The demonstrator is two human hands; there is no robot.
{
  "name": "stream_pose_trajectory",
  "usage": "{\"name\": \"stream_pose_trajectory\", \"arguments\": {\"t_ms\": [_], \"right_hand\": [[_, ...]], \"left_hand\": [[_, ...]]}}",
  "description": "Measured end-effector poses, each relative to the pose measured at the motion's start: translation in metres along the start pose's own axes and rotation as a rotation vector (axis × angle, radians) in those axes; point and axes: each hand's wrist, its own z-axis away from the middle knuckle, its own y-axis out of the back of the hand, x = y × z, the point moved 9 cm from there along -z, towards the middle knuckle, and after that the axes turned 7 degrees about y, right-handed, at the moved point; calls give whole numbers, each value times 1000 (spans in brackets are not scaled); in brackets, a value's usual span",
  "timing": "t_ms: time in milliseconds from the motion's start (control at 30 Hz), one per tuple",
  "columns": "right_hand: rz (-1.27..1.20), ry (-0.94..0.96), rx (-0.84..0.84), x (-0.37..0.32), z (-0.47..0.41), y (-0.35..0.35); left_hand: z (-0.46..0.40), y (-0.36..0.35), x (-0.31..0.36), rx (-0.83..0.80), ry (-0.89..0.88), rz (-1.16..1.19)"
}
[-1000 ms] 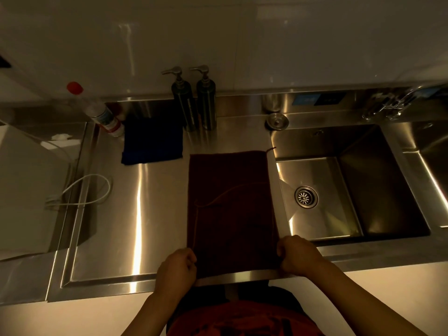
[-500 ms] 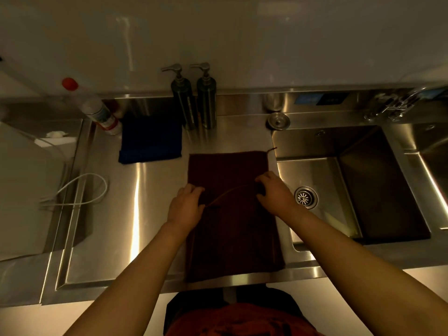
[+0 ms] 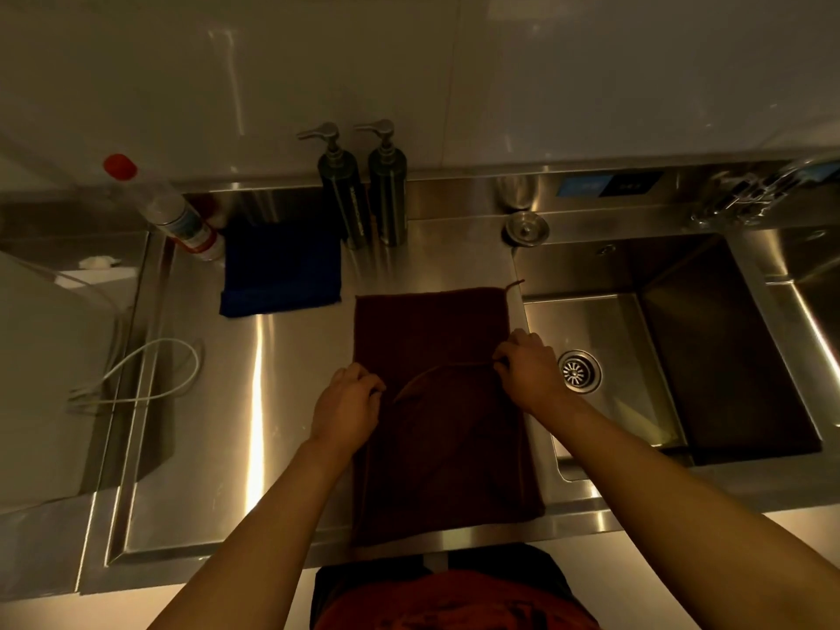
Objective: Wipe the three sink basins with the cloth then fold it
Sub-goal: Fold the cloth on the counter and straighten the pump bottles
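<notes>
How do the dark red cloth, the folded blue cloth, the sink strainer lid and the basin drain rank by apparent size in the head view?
1. Dark red cloth
2. Folded blue cloth
3. Round metal basin drain and round metal sink strainer lid: look alike, unranked.

The right-hand basin (image 3: 818, 284) is cut off by the frame edge, so only a sliver is seen. The faucet (image 3: 745, 197) is too blurred to make out. Print on the spray bottle (image 3: 182, 216) can't be read. The fingertips of the left hand (image 3: 347, 409) and right hand (image 3: 529, 372) are tucked into the cloth (image 3: 443, 452), hidden.
</notes>
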Motion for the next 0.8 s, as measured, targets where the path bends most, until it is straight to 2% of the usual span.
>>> {"name": "stream_pose_trajectory", "arguments": {"t_ms": [100,200,300,400,500,600,700,800], "right_hand": [[-132,-31,62,3,-4,8],[-385,-141,65,11,-9,12],[-495,-202,92,19,-14,17],[-546,-225,111,24,-20,21],[-544,-220,123,27,-27,26],[-532,-211,103,28,-33,25],[-513,-205,93,29,-37,21],[-509,-210,107,32,-41,22]], "left_hand": [[-8,10,-8,37,136,257],[-16,14,-22,33,294,511],[-26,23,-32,62,354,665],[-40,35,-30,70,328,705],[-54,30,-21,-83,292,712],[-60,13,-23,-213,303,558],[-65,13,-28,-116,286,430],[-71,22,-34,-4,279,462]]}}
